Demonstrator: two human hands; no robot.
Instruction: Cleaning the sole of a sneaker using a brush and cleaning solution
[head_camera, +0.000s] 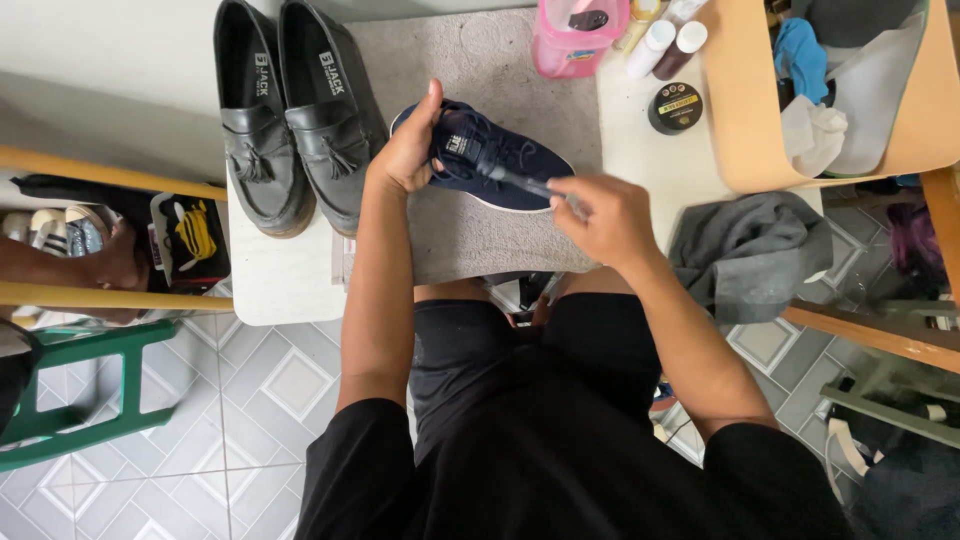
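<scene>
A navy blue sneaker (505, 165) with a white sole lies on a grey towel (480, 230) on the white table. My left hand (408, 150) grips its heel end, thumb up over the collar. My right hand (600, 215) holds a thin dark-handled brush (520, 181) whose tip rests on the sneaker's laces near the tongue.
A pair of black tasselled loafers (290, 110) stands at the table's left. A pink container (575, 35), small bottles (665, 45) and a round black tin (675, 108) sit at the back. A tan tray (740, 120) holds cloths; a grey rag (750, 255) lies at right. A green stool (90, 380) stands lower left.
</scene>
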